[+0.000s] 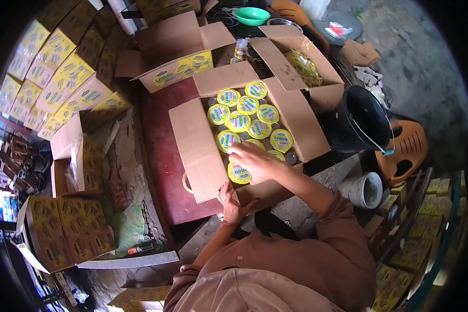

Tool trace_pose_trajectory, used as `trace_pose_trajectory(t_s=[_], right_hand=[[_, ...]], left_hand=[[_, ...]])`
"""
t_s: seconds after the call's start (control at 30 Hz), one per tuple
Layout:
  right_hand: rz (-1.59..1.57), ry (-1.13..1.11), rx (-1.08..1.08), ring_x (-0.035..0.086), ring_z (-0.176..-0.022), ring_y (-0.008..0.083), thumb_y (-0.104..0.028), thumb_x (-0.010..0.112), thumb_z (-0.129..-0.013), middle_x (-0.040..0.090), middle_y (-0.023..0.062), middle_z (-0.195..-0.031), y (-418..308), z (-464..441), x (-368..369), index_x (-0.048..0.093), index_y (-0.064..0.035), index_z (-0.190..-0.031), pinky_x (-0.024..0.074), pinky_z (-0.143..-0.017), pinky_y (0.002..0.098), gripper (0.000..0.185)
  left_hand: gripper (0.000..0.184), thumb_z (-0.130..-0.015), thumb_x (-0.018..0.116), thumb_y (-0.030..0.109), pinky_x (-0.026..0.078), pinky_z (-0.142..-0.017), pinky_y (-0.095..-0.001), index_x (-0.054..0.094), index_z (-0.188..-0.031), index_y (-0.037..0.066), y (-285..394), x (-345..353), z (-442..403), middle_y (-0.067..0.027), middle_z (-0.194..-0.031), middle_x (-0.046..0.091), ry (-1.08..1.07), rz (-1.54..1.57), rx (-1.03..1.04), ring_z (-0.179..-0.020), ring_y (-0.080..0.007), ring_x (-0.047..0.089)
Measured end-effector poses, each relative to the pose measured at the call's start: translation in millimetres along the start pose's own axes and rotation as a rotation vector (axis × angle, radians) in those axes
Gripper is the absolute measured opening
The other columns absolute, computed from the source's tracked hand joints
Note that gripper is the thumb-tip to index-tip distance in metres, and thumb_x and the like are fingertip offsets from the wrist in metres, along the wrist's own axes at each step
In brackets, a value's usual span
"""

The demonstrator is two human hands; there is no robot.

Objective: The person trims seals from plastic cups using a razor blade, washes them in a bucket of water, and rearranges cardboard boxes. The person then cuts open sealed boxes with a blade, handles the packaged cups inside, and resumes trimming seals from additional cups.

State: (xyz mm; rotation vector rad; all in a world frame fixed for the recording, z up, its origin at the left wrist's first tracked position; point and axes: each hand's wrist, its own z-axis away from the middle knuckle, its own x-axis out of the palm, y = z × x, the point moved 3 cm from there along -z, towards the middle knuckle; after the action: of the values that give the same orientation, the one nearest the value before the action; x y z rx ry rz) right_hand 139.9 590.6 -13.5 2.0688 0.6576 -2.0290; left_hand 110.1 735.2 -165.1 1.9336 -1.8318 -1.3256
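A cardboard box (308,136) stands with its flaps folded out, filled with several round plastic cups (248,105) under yellow and white lids that read "Lemon". My right hand (257,164) reaches into its near side, fingers curled down beside a lidded cup (228,140). Another lidded cup (239,173) shows just below that hand; whatever its fingers hold is hidden. At the near left corner, my left hand (231,205) grips the box edge where two flaps meet. Between some lids, darker cups appear without yellow lids.
A red table (164,156) bears the box. Behind stand an open lemon carton (171,49), a bottle (240,50) and a box of yellowish strands (304,67). A black bucket (356,122) and orange chair (405,148) are right; stacked yellow cartons (62,73) are left.
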Motion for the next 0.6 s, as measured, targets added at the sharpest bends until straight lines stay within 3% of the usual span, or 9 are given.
trace_pose_trajectory(t_s=[0.07, 0.13, 0.17, 0.23, 0.3, 0.4, 0.43, 0.53, 0.6], right_hand=[[-0.151, 0.214, 0.15, 0.046, -0.101, 0.0296, -0.016, 0.073, -0.046, 0.043, 0.0121, -0.109, 2.9, 28.4, -22.3, 0.046, -0.0029, -0.101, 0.0383, -0.089, 0.0368, 0.063], [-0.184, 0.427, 0.279, 0.041, -0.111, 0.0327, -0.015, 0.072, -0.047, 0.043, 0.0121, -0.113, -11.7, 69.6, -51.1, 0.047, -0.0033, -0.101, 0.0342, -0.096, 0.0403, 0.061], [-0.172, 0.461, 0.321, 0.037, -0.116, 0.0339, -0.017, 0.071, -0.048, 0.042, 0.0125, -0.115, -14.4, 90.5, -49.2, 0.047, -0.0035, -0.102, 0.0308, -0.098, 0.0435, 0.062], [-0.183, 0.53, 0.397, 0.026, -0.125, 0.0366, -0.02, 0.072, -0.048, 0.038, 0.0138, -0.122, -27.1, 132.3, -46.1, 0.047, -0.0049, -0.105, 0.0202, -0.102, 0.0522, 0.064], [-0.247, 0.539, 0.491, 0.023, -0.127, 0.0375, -0.022, 0.073, -0.048, 0.037, 0.0135, -0.125, -39.9, 173.5, -44.9, 0.047, -0.0054, -0.105, 0.0187, -0.102, 0.0542, 0.065], [-0.24, 0.566, 0.657, 0.018, -0.129, 0.0384, -0.025, 0.075, -0.046, 0.034, 0.0132, -0.129, -47.2, 254.0, -46.0, 0.048, -0.0059, -0.105, 0.0162, -0.102, 0.0563, 0.067], [-0.221, 0.57, 0.718, 0.016, -0.129, 0.0386, -0.026, 0.076, -0.045, 0.033, 0.0132, -0.13, -49.2, 285.6, -47.1, 0.048, -0.0061, -0.104, 0.0153, -0.102, 0.0569, 0.068], [-0.292, 0.667, 0.886, 0.014, -0.131, 0.0373, -0.029, 0.078, -0.043, 0.031, 0.0132, -0.132, -53.6, 379.3, -31.9, 0.049, -0.0055, -0.104, 0.0134, -0.102, 0.057, 0.071], [-0.257, 0.714, 1.014, 0.011, -0.13, 0.0422, -0.031, 0.077, -0.044, 0.03, 0.0138, -0.134, -60.2, 439.9, -23.1, 0.052, -0.0049, -0.099, 0.0097, -0.101, 0.0604, 0.066]], left_hand=[[0.092, -0.047, 0.084, 0.031, 0.02, -0.096, -0.0514, 0.027, -0.116, 0.006, 16.3, -9.5, -7.9, -0.0237, -0.13, 0.029, -0.106, -0.057, -0.08, -0.118, -0.0383, 0.031], [0.096, -0.047, 0.083, 0.028, 0.019, -0.097, -0.0515, 0.024, -0.119, 0.006, 40.6, -14.8, -22.6, -0.0238, -0.131, 0.027, -0.136, -0.143, -0.11, -0.119, -0.0385, 0.03], [0.096, -0.049, 0.082, 0.029, 0.025, -0.095, -0.0501, 0.023, -0.119, 0.002, 57.7, -15.4, -33.1, -0.023, -0.131, 0.024, -0.168, -0.216, -0.051, -0.116, -0.0378, 0.032], [0.097, -0.049, 0.082, 0.028, 0.027, -0.094, -0.0484, 0.022, -0.121, 0.002, 99.8, -3.2, -46.8, -0.022, -0.13, 0.026, -0.154, -0.015, 0.093, -0.116, -0.038, 0.033], [0.098, -0.05, 0.083, 0.022, 0.033, -0.094, -0.0433, 0.021, -0.124, 0.003, 140.2, 30.4, -55.2, -0.0184, -0.126, 0.032, -0.124, 0.16, 0.323, -0.116, -0.0352, 0.038], [0.091, -0.053, 0.081, 0.015, 0.031, -0.095, -0.0416, 0.025, -0.123, 0.004, 174.0, 95.7, -23.1, -0.0196, -0.12, 0.042, -0.474, 0.7, 0.091, -0.116, -0.0315, 0.04], [0.089, -0.054, 0.081, 0.012, 0.035, -0.095, -0.0355, 0.027, -0.124, 0.002, 191.5, 115.4, -13.4, -0.0183, -0.117, 0.046, -0.653, 0.84, -0.079, -0.116, -0.0288, 0.041], [0.092, -0.055, 0.08, 0.011, 0.035, -0.095, -0.0361, 0.024, -0.127, 0.001, 253.4, 177.2, 8.2, -0.0189, -0.121, 0.042, -1.078, 0.967, -0.039, -0.116, -0.0292, 0.04], [0.105, -0.053, 0.083, 0.019, 0.029, -0.099, -0.0377, 0.015, -0.131, 0.002, 294.7, 217.8, 23.8, -0.0209, -0.129, 0.031, -1.177, 0.891, 0.17, -0.122, -0.031, 0.033]])
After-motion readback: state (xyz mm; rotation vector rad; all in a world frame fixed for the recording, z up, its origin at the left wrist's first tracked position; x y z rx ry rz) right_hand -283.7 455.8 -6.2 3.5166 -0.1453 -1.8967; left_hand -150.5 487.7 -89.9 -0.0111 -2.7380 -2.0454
